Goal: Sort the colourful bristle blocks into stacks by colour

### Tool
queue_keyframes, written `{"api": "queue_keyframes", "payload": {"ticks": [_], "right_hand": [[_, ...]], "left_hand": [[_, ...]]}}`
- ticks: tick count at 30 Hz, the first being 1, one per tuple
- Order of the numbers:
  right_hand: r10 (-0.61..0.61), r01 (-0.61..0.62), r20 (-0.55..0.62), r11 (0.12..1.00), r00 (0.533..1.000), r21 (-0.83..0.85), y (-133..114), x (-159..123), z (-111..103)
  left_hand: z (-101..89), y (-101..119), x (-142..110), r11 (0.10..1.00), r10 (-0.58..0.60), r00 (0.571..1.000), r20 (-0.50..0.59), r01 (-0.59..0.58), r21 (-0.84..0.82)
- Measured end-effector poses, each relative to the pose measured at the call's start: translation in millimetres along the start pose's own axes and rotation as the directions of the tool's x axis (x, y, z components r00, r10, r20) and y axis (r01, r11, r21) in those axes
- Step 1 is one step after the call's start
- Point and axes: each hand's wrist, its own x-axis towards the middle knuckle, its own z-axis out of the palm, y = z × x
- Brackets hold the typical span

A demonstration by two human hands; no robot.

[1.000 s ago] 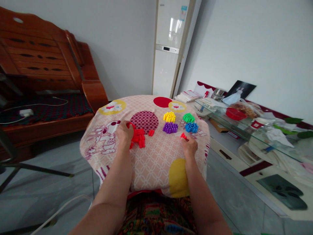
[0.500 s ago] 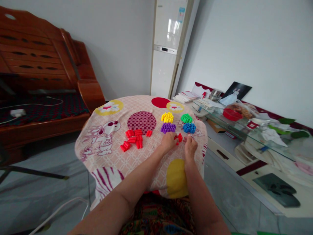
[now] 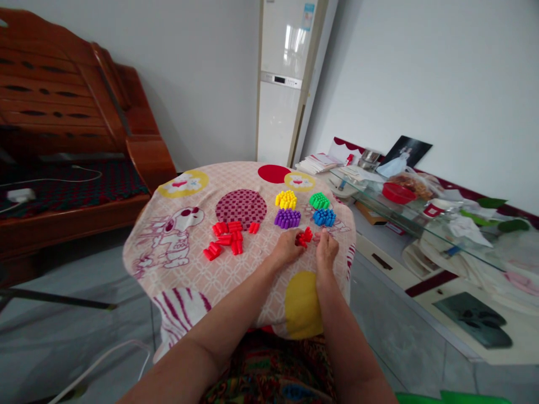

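Short red plastic pieces stand in a small bunch between my two hands on the cloth-covered table. My left hand curls its fingers around the near-left side of this bunch. Just right of it, my right hand has its fingertips pinched together, pointing at the bunch; whatever they hold is too small to make out. Behind the hands stand tight clusters of similar pieces: purple, yellow, blue and green. More red pieces lie on their sides in a loose heap to the left.
A patterned tablecloth covers the round table. Along the right runs a glass-topped cabinet with papers, a red bowl and bags. A wooden bench is at the left, and a tall white appliance stands behind.
The view has shifted slightly. More of the red bunch shows between my hands, and my left fingers sit closer around it. The coloured clusters and the loose red heap stay in place.
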Motion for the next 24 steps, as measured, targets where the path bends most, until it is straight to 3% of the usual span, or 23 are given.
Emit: {"api": "queue_keyframes", "payload": {"ticks": [9, 18, 24], "right_hand": [[0.004, -0.004, -0.023, 1.0, 1.0, -0.021, -6, -2, -2], [0.016, -0.016, -0.023, 1.0, 1.0, 0.019, -2, -2, 0], [-0.045, 0.046, -0.036, 0.999, 0.998, 0.007, 8, 2, 2]], "left_hand": [[4.7, 8, -3, 0.985, -0.006, 0.995, -0.101, 0.023, 0.171], [3.0, 4, -4, 0.962, 0.081, 0.997, -0.013, -0.075, 0.261], [7.4, 5, -1, 0.979, 0.03, 0.999, -0.016, -0.026, 0.203]]}}
